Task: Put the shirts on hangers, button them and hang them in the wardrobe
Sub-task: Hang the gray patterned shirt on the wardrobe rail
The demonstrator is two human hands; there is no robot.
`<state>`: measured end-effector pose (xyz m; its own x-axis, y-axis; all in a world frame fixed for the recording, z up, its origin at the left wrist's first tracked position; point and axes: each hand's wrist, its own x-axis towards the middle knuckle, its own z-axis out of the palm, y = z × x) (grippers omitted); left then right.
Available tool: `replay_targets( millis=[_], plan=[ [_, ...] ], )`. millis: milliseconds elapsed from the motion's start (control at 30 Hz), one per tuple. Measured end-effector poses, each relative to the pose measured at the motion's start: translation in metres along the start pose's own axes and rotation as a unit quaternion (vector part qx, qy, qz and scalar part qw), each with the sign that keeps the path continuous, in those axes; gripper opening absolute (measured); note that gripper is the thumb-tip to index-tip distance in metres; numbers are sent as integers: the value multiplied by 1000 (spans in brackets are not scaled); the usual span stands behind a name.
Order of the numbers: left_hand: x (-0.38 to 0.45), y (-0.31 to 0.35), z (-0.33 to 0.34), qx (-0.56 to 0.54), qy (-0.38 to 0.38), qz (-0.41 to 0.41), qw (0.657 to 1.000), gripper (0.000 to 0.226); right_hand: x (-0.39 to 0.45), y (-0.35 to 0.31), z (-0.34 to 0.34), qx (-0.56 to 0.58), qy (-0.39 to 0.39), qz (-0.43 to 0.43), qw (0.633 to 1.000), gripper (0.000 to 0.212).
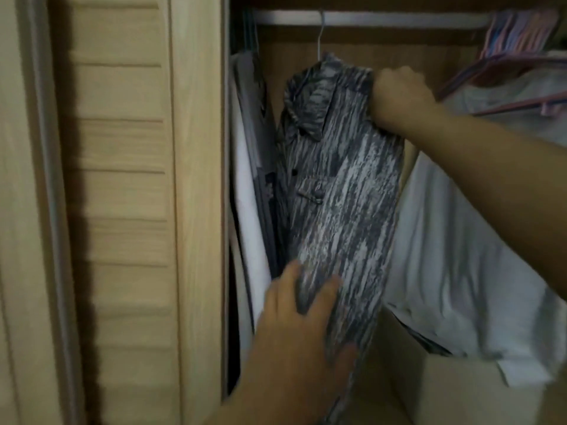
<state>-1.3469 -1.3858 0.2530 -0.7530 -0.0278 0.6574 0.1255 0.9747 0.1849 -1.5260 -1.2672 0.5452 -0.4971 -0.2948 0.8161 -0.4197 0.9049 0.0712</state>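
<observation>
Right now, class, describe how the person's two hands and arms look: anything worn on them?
Both are bare. The left hand and right hand show no gloves, rings, watch or bracelet. Both forearms are uncovered as far as the frame shows; no sleeve is visible.

Shirt [340,191] on rail [368,18], in wardrobe [196,179]

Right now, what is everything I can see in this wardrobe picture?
Grey streaked button shirt: one, on a wire hanger, centre.
White wardrobe rail: one, top.
Pale wooden louvred door: one, left.
White and dark hanging clothes: several, left of the shirt.
Pink and purple empty hangers: a bunch, top right.
White garment: one, right.
Brown cardboard box: one, bottom right.
Left hand: grips shirt's lower part.
Right hand: grips shirt's shoulder.
</observation>
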Motion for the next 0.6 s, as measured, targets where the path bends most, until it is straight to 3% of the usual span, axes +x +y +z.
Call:
replay_targets(
  millis=[33, 133, 167, 233, 267, 367, 467, 533, 600],
  plan=[
    [-8, 7, 26, 1, -74, -54, 996, 88, 1, 5, -1, -10, 10, 6, 1000, 24],
    [-9, -2, 78, -16, -183, -129, 974, 103, 6, 30, -9, -65, 57, 16, 996, 22],
    [-7, -6, 84, -49, -198, -128, 971, 94, 8, 42, -11, -83, 67, 24, 994, 23],
    [-1, -9, 85, -122, -217, -100, 963, 44, 9, 69, -13, -103, 70, 52, 991, 27],
    [4, -6, 86, -103, -227, -66, 966, 22, 9, 82, -14, -106, 65, 64, 990, 28],
    [38, 9, 84, -7, -226, -15, 974, 10, 4, 107, -19, -90, 45, 91, 991, 27],
    [88, 11, 88, 73, -199, -65, 975, 23, 3, 107, -29, -34, 21, 115, 993, 29],
    [113, 3, 99, 91, -249, -107, 958, 48, 3, 95, -36, 25, 22, 116, 993, 28],
    [124, 2, 109, 38, -328, -164, 930, 62, -2, 73, -39, 101, 13, 86, 991, 26]
  ],
)
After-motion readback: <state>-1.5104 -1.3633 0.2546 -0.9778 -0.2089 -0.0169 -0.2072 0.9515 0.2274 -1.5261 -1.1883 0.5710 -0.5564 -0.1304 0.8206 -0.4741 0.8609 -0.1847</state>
